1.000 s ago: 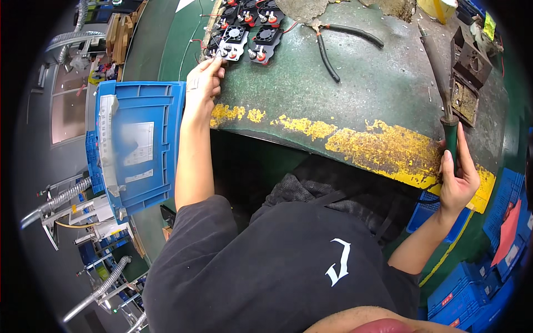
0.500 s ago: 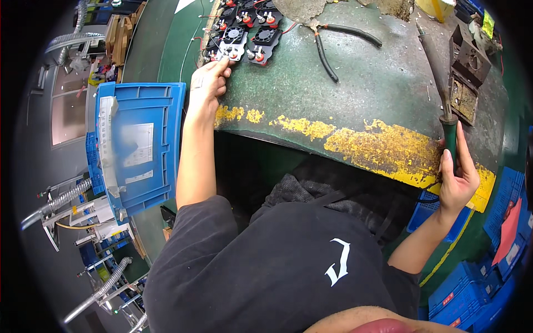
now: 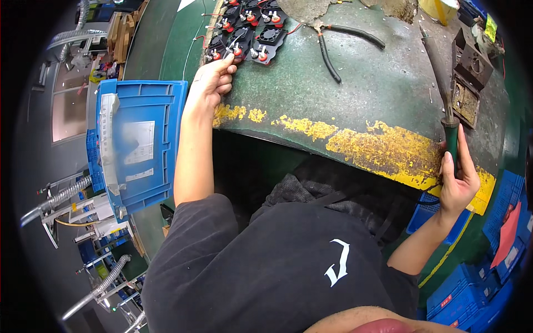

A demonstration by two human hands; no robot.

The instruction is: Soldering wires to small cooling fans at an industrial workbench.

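Observation:
My left hand (image 3: 211,86) is at the near edge of a group of fan modules, thumb and forefinger pinched together by the red and metal terminals of one dark module (image 3: 237,40). A thin silvery thing shows at the fingertips, too small to name. Beside it lies another module (image 3: 268,38) with a black square fan and two terminals. On the right, my right hand (image 3: 459,180) is wrapped round the green handle of a large soldering iron (image 3: 451,141). Its long metal shaft points away over the bench, apart from the modules.
Pliers with black handles (image 3: 330,58) lie mid-bench, their jaws against a rough grey slab (image 3: 302,10). An open rusty metal box (image 3: 465,100) stands beside the iron. The bench (image 3: 383,83) has a worn yellow front edge. A blue crate (image 3: 141,141) is at the left.
The module by my left hand looked pale and now looks dark, its fan seen at a different angle. My left hand stays pinched beside it. My right hand keeps the soldering iron in place.

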